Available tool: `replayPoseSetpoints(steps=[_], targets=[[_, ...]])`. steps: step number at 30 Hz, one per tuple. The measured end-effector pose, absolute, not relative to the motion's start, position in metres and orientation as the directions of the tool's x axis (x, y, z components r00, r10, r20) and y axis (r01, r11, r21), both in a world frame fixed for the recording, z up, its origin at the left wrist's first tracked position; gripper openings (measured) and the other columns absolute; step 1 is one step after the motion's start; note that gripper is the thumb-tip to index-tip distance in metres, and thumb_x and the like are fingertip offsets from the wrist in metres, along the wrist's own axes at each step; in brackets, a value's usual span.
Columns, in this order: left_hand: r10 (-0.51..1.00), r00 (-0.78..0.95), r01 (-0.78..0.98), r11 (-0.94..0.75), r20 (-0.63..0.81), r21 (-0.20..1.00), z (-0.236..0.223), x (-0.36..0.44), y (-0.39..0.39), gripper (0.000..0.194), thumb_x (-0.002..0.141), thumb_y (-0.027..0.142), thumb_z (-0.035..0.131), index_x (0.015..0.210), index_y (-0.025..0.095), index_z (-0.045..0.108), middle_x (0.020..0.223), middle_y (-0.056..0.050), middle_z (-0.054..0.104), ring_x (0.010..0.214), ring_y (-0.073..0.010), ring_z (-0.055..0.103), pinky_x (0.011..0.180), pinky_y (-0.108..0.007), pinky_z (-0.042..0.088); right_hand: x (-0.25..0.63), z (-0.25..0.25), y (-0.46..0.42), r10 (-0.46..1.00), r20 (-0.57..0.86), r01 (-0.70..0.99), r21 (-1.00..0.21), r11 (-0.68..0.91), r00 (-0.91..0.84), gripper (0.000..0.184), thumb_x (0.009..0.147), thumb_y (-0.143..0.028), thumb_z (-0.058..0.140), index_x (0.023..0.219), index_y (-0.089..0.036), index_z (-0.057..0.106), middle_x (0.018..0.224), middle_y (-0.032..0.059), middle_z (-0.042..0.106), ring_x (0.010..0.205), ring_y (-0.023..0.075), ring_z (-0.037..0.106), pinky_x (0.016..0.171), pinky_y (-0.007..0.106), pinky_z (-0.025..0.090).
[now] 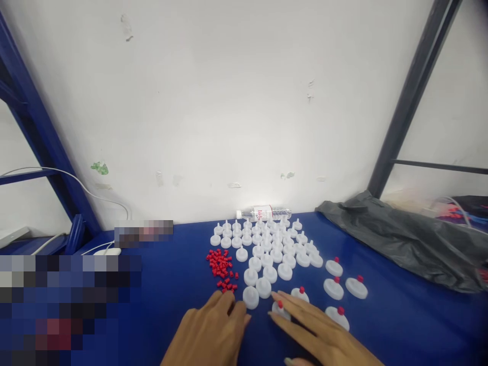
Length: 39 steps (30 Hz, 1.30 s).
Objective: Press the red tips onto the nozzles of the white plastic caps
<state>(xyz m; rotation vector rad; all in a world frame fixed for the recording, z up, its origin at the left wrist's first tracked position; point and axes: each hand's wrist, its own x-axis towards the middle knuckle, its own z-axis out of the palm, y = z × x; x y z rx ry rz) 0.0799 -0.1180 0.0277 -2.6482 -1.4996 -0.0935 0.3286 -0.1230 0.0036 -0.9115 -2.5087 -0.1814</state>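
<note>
Many white round plastic lids with a thin spout (250,298) stand in a cluster on the blue table (171,284). A pile of small red caps (219,264) lies to their left. My left hand (213,325) is at the near end of this pile, its fingers bent down and closed; the fingertips are partly hidden, as is anything between them. My right hand (324,330) has its fingers stretched out and apart, around a red-capped white lid (281,309) that shows between them. Another capped lid (300,295) sits just beyond those fingers.
Several red-capped lids (334,288) stand at the right. A clear plastic bottle (267,212) lies against the wall behind the cluster. A dark grey plastic sheet (400,244) covers the right back edge. Blue and dark metal posts (412,101) frame the table; a white cable (91,193) hangs at left.
</note>
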Motion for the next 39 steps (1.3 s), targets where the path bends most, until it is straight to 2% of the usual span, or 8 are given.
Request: replayPoseSetpoints(steps=[6, 9, 12, 16, 20, 27, 32, 39], targets=[[0.956, 0.275, 0.950, -0.254, 0.103, -0.179, 0.012, 0.063, -0.104, 0.054, 0.094, 0.001, 0.038, 0.139, 0.026, 0.053, 0.138, -0.017, 0.056, 0.114, -0.0296, 0.064, 0.072, -0.035, 0.059, 0.365, -0.011, -0.123, 0.773, 0.334, 0.753, -0.221, 0.620, -0.539, 0.050, 0.096, -0.042, 0.057, 0.145, -0.039, 0.048, 0.149, -0.0025, 0.047, 0.133, 0.0247, 0.051, 0.107, 0.036, 0.046], [0.968, 0.247, 0.953, -0.234, 0.048, -0.191, 0.009, 0.062, -0.101, 0.058, 0.090, -0.003, 0.038, 0.140, 0.022, 0.052, 0.140, -0.019, 0.054, 0.110, -0.0298, 0.066, 0.073, -0.037, 0.060, 0.388, -0.016, -0.113, 0.859, 0.274, 0.809, -0.302, 0.504, -0.433, 0.049, 0.097, -0.044, 0.055, 0.145, -0.040, 0.047, 0.153, -0.0032, 0.042, 0.138, 0.0263, 0.044, 0.110, 0.041, 0.042], [0.975, 0.223, 0.961, -0.221, -0.008, -0.166, 0.014, 0.066, -0.099, 0.057, 0.088, -0.004, 0.038, 0.136, 0.022, 0.056, 0.136, -0.018, 0.056, 0.103, -0.0287, 0.069, 0.072, -0.038, 0.061, 0.402, -0.019, -0.105, 0.900, 0.237, 0.846, -0.320, 0.427, -0.365, 0.050, 0.096, -0.047, 0.055, 0.145, -0.039, 0.048, 0.156, -0.0016, 0.038, 0.140, 0.0294, 0.040, 0.112, 0.047, 0.039], [0.973, 0.233, 0.959, -0.231, -0.007, -0.164, 0.014, 0.070, -0.096, 0.061, 0.086, -0.005, 0.039, 0.137, 0.025, 0.055, 0.134, -0.016, 0.057, 0.108, -0.0291, 0.067, 0.073, -0.039, 0.060, 0.401, -0.017, -0.106, 0.888, 0.298, 0.869, -0.251, 0.426, -0.349, 0.052, 0.095, -0.047, 0.056, 0.146, -0.038, 0.046, 0.159, -0.0002, 0.032, 0.142, 0.0314, 0.037, 0.110, 0.049, 0.042], [0.961, 0.274, 0.949, -0.263, 0.044, -0.171, 0.008, 0.070, -0.096, 0.058, 0.085, -0.005, 0.041, 0.132, 0.025, 0.058, 0.129, -0.014, 0.059, 0.105, -0.0278, 0.067, 0.070, -0.034, 0.058, 0.381, -0.007, -0.109, 0.816, 0.424, 0.869, -0.119, 0.480, -0.393, 0.051, 0.098, -0.042, 0.054, 0.147, -0.036, 0.045, 0.159, 0.0009, 0.034, 0.144, 0.0299, 0.035, 0.114, 0.052, 0.035], [0.939, 0.341, 0.926, -0.328, 0.044, -0.188, 0.021, 0.071, -0.100, 0.053, 0.079, -0.011, 0.039, 0.113, 0.021, 0.066, 0.114, -0.011, 0.066, 0.095, -0.0246, 0.069, 0.062, -0.026, 0.052, 0.350, 0.001, -0.094, 0.741, 0.410, 0.815, 0.010, 0.580, -0.532, 0.055, 0.099, -0.041, 0.053, 0.151, -0.031, 0.039, 0.154, 0.0019, 0.042, 0.146, 0.0305, 0.029, 0.117, 0.058, 0.030], [0.944, 0.330, 0.931, -0.325, 0.004, -0.163, 0.028, 0.075, -0.104, 0.050, 0.082, -0.010, 0.035, 0.110, 0.019, 0.065, 0.108, -0.011, 0.069, 0.093, -0.0250, 0.070, 0.067, -0.030, 0.052, 0.349, 0.000, -0.108, 0.643, 0.471, 0.764, 0.111, 0.636, -0.604, 0.051, 0.097, -0.039, 0.057, 0.146, -0.029, 0.048, 0.142, 0.0008, 0.057, 0.136, 0.0309, 0.047, 0.113, 0.056, 0.040], [0.923, 0.383, 0.922, -0.379, 0.031, -0.080, 0.027, 0.076, -0.105, 0.034, 0.092, 0.001, 0.037, 0.099, 0.019, 0.065, 0.097, -0.008, 0.071, 0.085, -0.0250, 0.071, 0.070, -0.033, 0.053, 0.335, 0.000, -0.113, 0.584, 0.571, 0.753, 0.097, 0.651, -0.577, 0.047, 0.092, -0.041, 0.064, 0.136, -0.024, 0.058, 0.128, 0.0047, 0.068, 0.123, 0.0263, 0.061, 0.112, 0.045, 0.043]])
